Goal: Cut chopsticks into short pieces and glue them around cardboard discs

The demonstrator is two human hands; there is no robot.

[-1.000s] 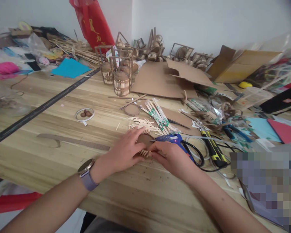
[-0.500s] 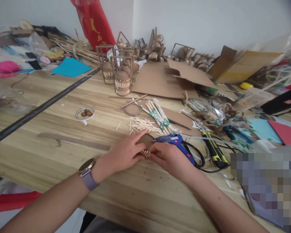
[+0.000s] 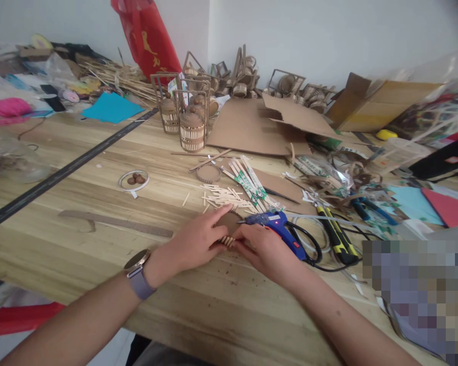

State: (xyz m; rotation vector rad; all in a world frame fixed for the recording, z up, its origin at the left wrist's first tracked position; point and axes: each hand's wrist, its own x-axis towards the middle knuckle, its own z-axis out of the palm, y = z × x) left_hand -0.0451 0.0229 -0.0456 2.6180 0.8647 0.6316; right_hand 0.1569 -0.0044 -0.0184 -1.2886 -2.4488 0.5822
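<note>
Hardly any shift since a second ago, just the right hand point(image 3: 269, 249) a touch over so more of the glue gun point(image 3: 270, 219) handle shows. Cardboard disc point(image 3: 229, 221) is on the table point(image 3: 236, 315) between the hands, left hand point(image 3: 194, 240) steadying it with fingers spread round the edge, right fingertips in a narrow pinch by the short sticks point(image 3: 228, 241) on its near rim; can't tell if they grip one. Should be light, fairly stiff, fragile at the sticks, so hold the disc's edge.
</note>
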